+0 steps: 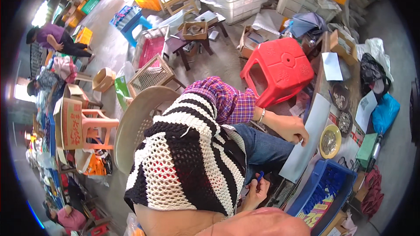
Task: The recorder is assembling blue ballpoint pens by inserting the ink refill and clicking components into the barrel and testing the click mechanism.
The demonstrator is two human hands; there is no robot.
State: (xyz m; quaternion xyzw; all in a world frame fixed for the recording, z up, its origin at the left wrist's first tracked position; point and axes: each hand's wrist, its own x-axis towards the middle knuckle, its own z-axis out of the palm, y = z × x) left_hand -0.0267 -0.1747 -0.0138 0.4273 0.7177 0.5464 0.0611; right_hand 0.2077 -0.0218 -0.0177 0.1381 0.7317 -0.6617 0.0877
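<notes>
A small, slender, deep-blue piece [260,176] is pinched between thumb and fingers of the right hand [257,193], near the lap; the left hand [292,130] is curled beside the edge of a flat, pale grey panel [306,142], and whether anything is gripped by it cannot be told; similar blue pieces [323,189] are held in a rectangular, blue plastic tray [348,172]; a single piece is apparently being handled; next, a steady pinch is probably called for.
</notes>
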